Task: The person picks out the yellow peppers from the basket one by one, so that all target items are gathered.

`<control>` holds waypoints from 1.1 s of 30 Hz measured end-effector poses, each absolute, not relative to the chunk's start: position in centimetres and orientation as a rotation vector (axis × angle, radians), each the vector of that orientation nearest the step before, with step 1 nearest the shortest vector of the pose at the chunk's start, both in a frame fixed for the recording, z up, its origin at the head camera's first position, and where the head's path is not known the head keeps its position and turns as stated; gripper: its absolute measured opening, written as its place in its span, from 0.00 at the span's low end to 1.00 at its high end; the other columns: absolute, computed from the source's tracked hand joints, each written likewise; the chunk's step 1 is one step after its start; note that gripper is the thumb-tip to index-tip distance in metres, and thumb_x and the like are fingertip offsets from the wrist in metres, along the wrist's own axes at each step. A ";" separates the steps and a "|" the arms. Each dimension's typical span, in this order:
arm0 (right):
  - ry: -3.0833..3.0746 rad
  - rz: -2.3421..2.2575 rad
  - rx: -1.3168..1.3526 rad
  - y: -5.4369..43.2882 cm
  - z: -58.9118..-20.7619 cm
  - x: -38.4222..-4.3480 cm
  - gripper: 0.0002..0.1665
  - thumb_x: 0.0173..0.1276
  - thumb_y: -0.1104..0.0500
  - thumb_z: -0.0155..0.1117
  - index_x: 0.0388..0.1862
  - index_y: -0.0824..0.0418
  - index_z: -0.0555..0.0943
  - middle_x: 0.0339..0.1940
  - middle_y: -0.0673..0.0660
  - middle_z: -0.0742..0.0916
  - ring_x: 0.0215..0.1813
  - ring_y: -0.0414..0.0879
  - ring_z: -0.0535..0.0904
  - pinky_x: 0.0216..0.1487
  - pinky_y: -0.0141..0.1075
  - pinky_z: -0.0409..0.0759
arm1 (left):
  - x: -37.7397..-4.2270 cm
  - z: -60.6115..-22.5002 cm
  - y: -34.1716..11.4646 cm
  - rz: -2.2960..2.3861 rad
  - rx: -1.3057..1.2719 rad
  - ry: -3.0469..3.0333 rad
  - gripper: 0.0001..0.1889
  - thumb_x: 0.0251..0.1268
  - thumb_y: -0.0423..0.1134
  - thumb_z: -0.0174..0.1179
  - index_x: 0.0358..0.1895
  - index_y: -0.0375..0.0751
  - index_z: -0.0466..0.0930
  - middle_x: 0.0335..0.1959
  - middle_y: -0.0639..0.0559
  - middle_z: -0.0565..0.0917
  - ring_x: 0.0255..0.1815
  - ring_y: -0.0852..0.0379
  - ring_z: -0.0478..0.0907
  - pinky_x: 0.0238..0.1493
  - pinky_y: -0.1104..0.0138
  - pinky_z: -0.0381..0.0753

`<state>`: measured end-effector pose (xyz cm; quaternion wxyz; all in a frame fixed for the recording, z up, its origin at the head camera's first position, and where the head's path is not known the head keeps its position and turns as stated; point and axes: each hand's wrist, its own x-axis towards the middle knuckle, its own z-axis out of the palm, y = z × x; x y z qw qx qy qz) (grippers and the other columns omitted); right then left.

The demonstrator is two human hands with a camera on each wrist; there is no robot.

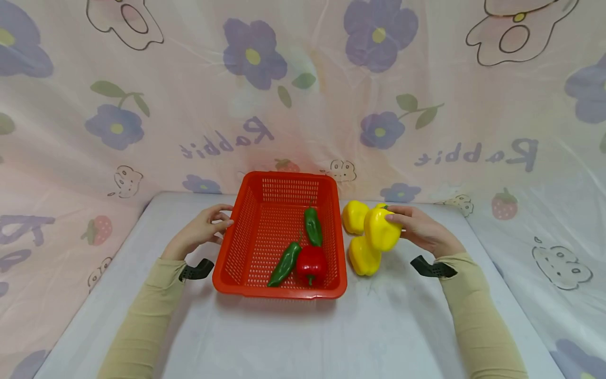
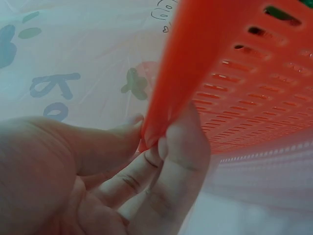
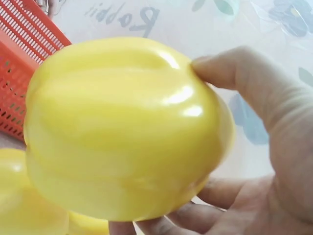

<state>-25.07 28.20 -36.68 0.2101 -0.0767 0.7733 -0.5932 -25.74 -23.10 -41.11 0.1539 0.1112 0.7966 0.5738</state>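
Note:
A red plastic basket with slotted walls stands mid-table. My left hand pinches its left rim between thumb and fingers, seen close in the left wrist view at the basket rim. Inside lie two green peppers, one toward the back and one nearer the front, beside a red bell pepper. To the right of the basket my right hand grips a yellow bell pepper, thumb on one side and fingers beneath. It hangs over other yellow bell peppers, partly hiding them.
Another yellow bell pepper sits close to the basket's right wall. The white table reaches back to a patterned curtain, which also hangs along both sides. Each wrist wears a black band mount.

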 end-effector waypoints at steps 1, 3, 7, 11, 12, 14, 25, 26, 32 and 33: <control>2.154 -1.647 -0.202 28.4 -36.7 -25.0 0.35 0.73 0.53 0.56 0.67 0.76 0.60 0.51 0.57 0.78 0.49 0.49 0.77 0.53 0.39 0.76 | -25.8 -41.1 -23.1 1.641 0.322 2.283 0.26 0.73 0.34 0.52 0.69 0.34 0.58 0.44 0.34 0.75 0.36 0.46 0.78 0.33 0.55 0.85; 2.156 -1.639 -0.178 28.9 -36.8 -24.8 0.37 0.73 0.52 0.56 0.69 0.76 0.58 0.53 0.58 0.77 0.49 0.48 0.76 0.54 0.38 0.76 | -25.8 -41.0 -23.2 1.639 0.313 2.278 0.26 0.73 0.35 0.52 0.70 0.35 0.58 0.45 0.34 0.74 0.36 0.46 0.78 0.34 0.55 0.85; 2.166 -1.602 -0.154 29.5 -36.8 -24.6 0.40 0.73 0.51 0.55 0.70 0.76 0.54 0.57 0.62 0.75 0.51 0.48 0.76 0.55 0.39 0.76 | -25.8 -40.9 -23.2 1.638 0.309 2.275 0.26 0.73 0.35 0.52 0.70 0.35 0.57 0.46 0.34 0.74 0.35 0.47 0.77 0.35 0.55 0.84; 2.187 -1.563 -0.131 30.1 -37.1 -24.4 0.41 0.74 0.50 0.55 0.71 0.74 0.53 0.60 0.66 0.72 0.52 0.50 0.74 0.59 0.43 0.74 | -25.8 -40.9 -23.2 1.641 0.294 2.272 0.26 0.73 0.35 0.52 0.71 0.36 0.57 0.47 0.34 0.74 0.35 0.48 0.77 0.36 0.55 0.84; 2.196 -1.553 -0.128 30.2 -37.2 -24.3 0.41 0.74 0.49 0.54 0.71 0.74 0.54 0.61 0.67 0.71 0.53 0.51 0.74 0.60 0.44 0.74 | -25.8 -40.9 -23.2 1.641 0.294 2.271 0.27 0.73 0.35 0.52 0.71 0.36 0.57 0.47 0.34 0.74 0.35 0.48 0.77 0.36 0.55 0.84; 2.201 -1.544 -0.122 30.6 -37.4 -24.3 0.40 0.74 0.49 0.54 0.71 0.74 0.54 0.62 0.68 0.70 0.53 0.51 0.74 0.60 0.45 0.73 | -25.8 -40.9 -23.2 1.642 0.292 2.263 0.27 0.73 0.36 0.52 0.71 0.36 0.56 0.47 0.34 0.74 0.36 0.48 0.78 0.36 0.55 0.84; 2.208 -1.493 -0.066 32.4 -38.6 -24.0 0.43 0.74 0.49 0.55 0.73 0.75 0.50 0.65 0.70 0.68 0.55 0.53 0.71 0.63 0.51 0.70 | -25.6 -40.7 -23.1 1.657 0.291 2.257 0.27 0.74 0.35 0.51 0.71 0.36 0.56 0.46 0.35 0.74 0.37 0.44 0.77 0.36 0.56 0.84; 2.207 -1.488 -0.057 32.5 -38.7 -24.0 0.43 0.73 0.49 0.55 0.73 0.74 0.50 0.65 0.70 0.67 0.56 0.53 0.71 0.63 0.52 0.69 | -25.6 -40.6 -23.1 1.662 0.286 2.254 0.27 0.73 0.35 0.51 0.71 0.36 0.56 0.46 0.35 0.74 0.38 0.43 0.77 0.36 0.56 0.84; 2.176 -1.488 -0.012 33.1 -39.4 -23.9 0.45 0.73 0.49 0.56 0.73 0.74 0.49 0.65 0.70 0.67 0.56 0.54 0.70 0.63 0.54 0.68 | -25.5 -40.6 -23.1 1.670 0.298 2.243 0.27 0.73 0.34 0.51 0.71 0.35 0.56 0.46 0.33 0.74 0.38 0.43 0.77 0.36 0.56 0.84; 2.170 -1.488 -0.004 33.1 -39.5 -23.9 0.45 0.73 0.49 0.56 0.73 0.74 0.49 0.65 0.69 0.67 0.57 0.55 0.70 0.63 0.55 0.68 | -25.5 -40.6 -23.1 1.670 0.298 2.241 0.27 0.73 0.34 0.51 0.71 0.35 0.56 0.46 0.33 0.74 0.38 0.43 0.78 0.36 0.56 0.84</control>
